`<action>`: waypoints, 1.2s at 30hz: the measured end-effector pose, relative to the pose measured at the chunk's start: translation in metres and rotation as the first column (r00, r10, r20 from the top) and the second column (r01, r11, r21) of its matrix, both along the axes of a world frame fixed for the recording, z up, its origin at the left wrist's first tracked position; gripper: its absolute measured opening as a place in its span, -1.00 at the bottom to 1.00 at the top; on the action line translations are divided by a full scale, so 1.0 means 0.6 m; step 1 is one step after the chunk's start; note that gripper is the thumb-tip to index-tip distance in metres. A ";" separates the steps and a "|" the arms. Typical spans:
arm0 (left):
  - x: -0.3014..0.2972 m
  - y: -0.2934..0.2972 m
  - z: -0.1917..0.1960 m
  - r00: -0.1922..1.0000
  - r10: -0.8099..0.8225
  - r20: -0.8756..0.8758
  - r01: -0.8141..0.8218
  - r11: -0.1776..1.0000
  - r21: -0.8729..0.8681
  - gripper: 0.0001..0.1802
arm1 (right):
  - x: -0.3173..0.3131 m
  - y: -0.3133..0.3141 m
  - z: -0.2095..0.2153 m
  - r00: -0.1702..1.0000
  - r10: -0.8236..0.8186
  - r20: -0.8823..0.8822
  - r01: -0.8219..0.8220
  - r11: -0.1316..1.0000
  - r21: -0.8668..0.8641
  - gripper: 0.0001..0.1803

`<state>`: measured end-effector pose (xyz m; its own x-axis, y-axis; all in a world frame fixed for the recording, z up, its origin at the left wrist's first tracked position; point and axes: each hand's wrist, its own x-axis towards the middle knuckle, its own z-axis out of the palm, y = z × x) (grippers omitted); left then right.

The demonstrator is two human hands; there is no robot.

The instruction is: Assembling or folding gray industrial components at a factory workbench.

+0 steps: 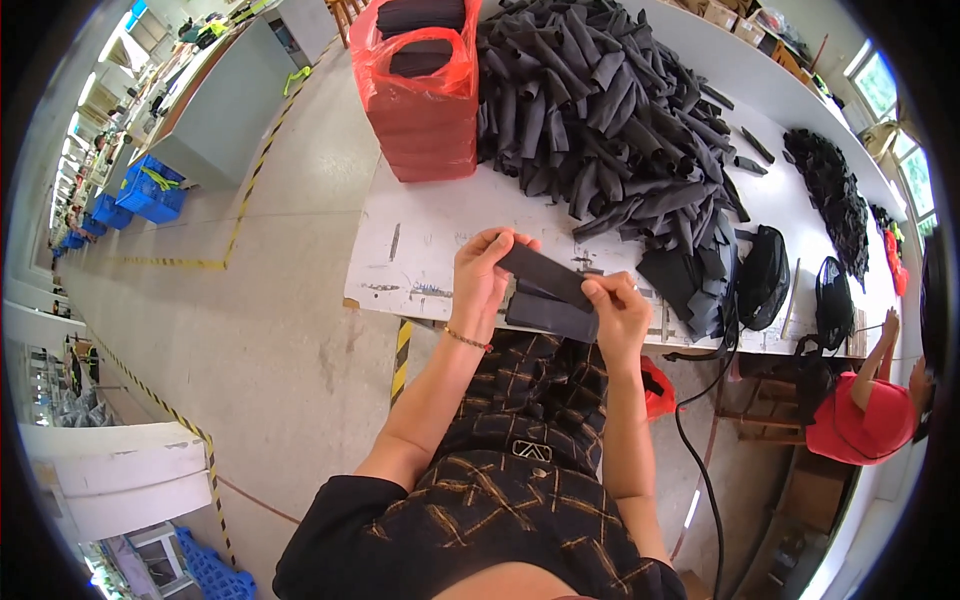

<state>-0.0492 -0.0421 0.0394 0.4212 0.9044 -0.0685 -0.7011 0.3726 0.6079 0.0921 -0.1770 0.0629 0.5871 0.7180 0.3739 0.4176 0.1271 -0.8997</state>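
Holding one flat dark grey fabric strip (545,273) at the white surface's (420,240) near edge, both hands (480,275) (618,312) pinch it; a big black strip pile (600,110) sits at twelve o'clock, a red plastic bag (420,90) at eleven.

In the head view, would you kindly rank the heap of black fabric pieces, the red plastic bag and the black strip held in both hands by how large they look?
1. Heap of black fabric pieces, clearly the largest.
2. Red plastic bag.
3. Black strip, held between the left hand and right hand; it is nearest the camera yet looks smallest.
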 end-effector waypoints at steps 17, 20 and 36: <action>0.076 0.122 -0.125 0.449 0.612 -0.651 -0.001 0.729 0.685 -0.83 | 0.124 -0.031 -0.115 0.903 -0.260 0.342 0.364 0.886 -0.287 -0.87; 0.120 0.187 -0.099 0.516 0.598 -0.613 -0.068 0.742 0.667 -0.83 | 0.198 -0.048 -0.116 0.704 -0.303 0.642 0.547 0.808 -0.218 -0.83; 0.200 0.325 -0.051 0.224 0.693 -0.685 0.065 0.691 0.720 -0.66 | 0.221 -0.052 -0.131 0.441 0.092 0.893 0.585 0.725 -0.363 -0.46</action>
